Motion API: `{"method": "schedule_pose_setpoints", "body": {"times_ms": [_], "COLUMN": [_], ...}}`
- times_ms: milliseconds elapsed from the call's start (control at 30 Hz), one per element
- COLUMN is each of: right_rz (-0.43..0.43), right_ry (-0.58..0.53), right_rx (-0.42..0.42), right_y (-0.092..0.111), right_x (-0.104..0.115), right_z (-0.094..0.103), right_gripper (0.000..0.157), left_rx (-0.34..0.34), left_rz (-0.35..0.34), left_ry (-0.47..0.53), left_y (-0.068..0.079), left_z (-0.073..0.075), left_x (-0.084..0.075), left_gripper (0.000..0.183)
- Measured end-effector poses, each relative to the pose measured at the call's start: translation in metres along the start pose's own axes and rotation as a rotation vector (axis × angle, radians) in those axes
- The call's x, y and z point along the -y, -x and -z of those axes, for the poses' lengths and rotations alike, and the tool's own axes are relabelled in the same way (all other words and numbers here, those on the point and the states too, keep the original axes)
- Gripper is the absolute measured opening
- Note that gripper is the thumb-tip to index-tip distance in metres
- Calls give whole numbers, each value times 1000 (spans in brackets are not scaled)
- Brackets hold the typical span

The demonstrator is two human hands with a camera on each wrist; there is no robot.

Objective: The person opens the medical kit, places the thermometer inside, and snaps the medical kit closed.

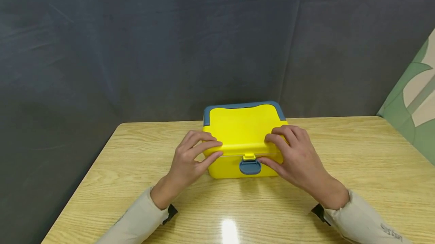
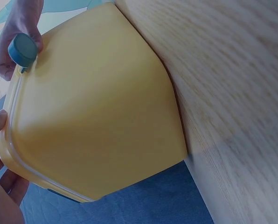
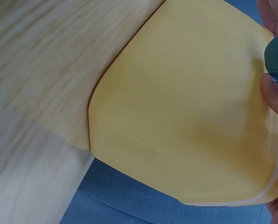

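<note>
A yellow plastic storage box [image 1: 242,127] with a blue handle [image 1: 244,105] folded along its lid's back edge sits on the table. Its blue front latch [image 1: 250,167] juts outward from the front wall, just below the yellow catch. The lid is down, with a thin pale seam under it. My left hand [image 1: 190,157] grips the lid's front left edge, fingers on top and thumb at the seam. At the front right, my right hand [image 1: 297,157] holds the lid edge likewise, its thumb [image 3: 274,94] right beside the latch.
The wooden table [image 1: 136,168] reaches to both sides of the box. Behind it hangs a dark cloth [image 1: 170,47]. A wall with a green leaf pattern [image 1: 414,96] stands at the far right.
</note>
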State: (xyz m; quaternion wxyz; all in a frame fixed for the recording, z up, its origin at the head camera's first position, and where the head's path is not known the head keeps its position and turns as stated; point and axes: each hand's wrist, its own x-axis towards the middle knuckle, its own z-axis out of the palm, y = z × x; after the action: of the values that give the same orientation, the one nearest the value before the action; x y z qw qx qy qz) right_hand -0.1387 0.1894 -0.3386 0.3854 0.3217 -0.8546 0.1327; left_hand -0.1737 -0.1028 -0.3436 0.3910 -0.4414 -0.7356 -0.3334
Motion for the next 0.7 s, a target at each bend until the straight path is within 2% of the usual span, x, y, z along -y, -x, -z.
{"method": "schedule_pose_setpoints", "body": {"times_ms": [700], "right_rz": [31], "right_ry": [33], "right_rx": [10], "right_y": [2], "right_x": [-2], "right_z": [1], "right_gripper": [65], "left_rx": [0], "left_rz": [2], "left_ry": [2], "left_y": [0], "left_z": [0], "left_x": [-1], "left_gripper": [21]}}
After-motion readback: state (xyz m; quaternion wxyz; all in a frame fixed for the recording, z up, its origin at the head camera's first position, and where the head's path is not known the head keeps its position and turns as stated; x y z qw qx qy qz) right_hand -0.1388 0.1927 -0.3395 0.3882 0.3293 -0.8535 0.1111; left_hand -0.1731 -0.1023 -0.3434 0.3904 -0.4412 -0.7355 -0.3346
